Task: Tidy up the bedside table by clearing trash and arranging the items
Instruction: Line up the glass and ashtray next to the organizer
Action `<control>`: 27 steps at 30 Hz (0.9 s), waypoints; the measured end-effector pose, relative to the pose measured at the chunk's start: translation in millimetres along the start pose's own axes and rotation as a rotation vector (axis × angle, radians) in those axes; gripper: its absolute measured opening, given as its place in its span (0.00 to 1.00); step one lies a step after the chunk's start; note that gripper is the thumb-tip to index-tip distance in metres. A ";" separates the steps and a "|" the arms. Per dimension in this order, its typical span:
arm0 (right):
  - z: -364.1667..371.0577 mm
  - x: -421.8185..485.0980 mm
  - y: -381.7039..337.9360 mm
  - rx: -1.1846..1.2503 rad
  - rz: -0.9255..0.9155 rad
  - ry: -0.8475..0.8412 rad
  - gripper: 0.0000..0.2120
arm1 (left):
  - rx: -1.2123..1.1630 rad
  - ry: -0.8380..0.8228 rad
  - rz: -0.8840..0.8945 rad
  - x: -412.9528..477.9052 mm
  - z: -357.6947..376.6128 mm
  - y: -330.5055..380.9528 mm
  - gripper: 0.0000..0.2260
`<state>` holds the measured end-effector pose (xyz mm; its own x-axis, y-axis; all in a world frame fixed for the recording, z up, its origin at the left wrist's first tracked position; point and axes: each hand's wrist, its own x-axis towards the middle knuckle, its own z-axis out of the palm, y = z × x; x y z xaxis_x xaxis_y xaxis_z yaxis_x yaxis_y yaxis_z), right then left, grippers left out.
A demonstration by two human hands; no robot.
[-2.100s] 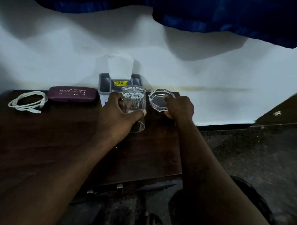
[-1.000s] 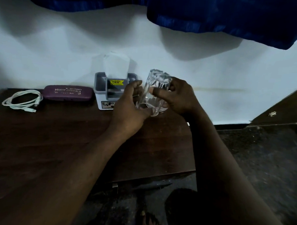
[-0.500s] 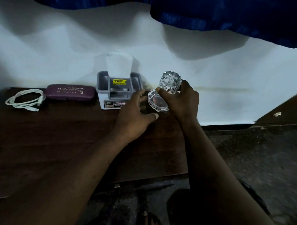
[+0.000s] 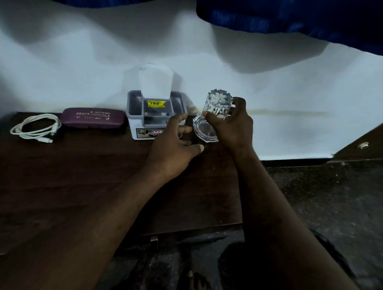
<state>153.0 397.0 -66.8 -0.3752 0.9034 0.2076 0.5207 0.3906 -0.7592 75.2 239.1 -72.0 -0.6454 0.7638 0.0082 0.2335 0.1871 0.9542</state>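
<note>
My right hand [image 4: 233,124] grips a clear faceted glass [image 4: 213,115] at the back right of the dark wooden bedside table [image 4: 74,183]. The glass is tilted, its thick base up and its wide octagonal mouth low, close to the tabletop. Whether a second glass sits at its mouth I cannot tell. My left hand [image 4: 175,146] is just left of the glass with fingers spread and relaxed, holding nothing, over the table in front of the grey organiser [image 4: 135,111].
The organiser holds a white folded paper [image 4: 156,82] and has a yellow price sticker. A purple spectacle case [image 4: 93,118] and a coiled white cable [image 4: 35,127] lie along the back left. The white wall is directly behind. Dark floor lies to the right, with a bare foot [image 4: 197,285] below.
The glass passed from my left hand to my right, which carried it to the back right and tipped it. My left hand let go and now stays open beside it.
</note>
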 end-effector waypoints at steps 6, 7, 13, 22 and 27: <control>1.7 -1.8 3.6 0.107 -0.008 -0.006 0.31 | 0.005 0.001 -0.012 0.1 0.2 -3.8 0.38; 1.0 -0.4 4.4 0.099 -0.015 -0.003 0.31 | 0.004 0.001 -0.012 0.4 0.1 -4.5 0.38; -2.8 9.5 11.4 0.081 -0.021 -0.072 0.32 | 0.015 0.001 -0.013 1.5 0.2 -7.7 0.39; 3.2 2.3 27.6 -0.078 -0.109 -0.150 0.54 | 0.015 -0.005 -0.013 3.6 2.4 -12.7 0.38; 9.3 -3.0 37.5 -0.104 -0.049 -0.159 0.57 | 0.018 0.006 0.002 5.4 2.7 -16.3 0.37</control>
<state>166.4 407.3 -101.6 -0.5143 0.8467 0.1365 0.5723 0.4574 -0.6806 69.9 241.9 -88.4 -0.6497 0.7601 0.0117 0.2472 0.1967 0.9488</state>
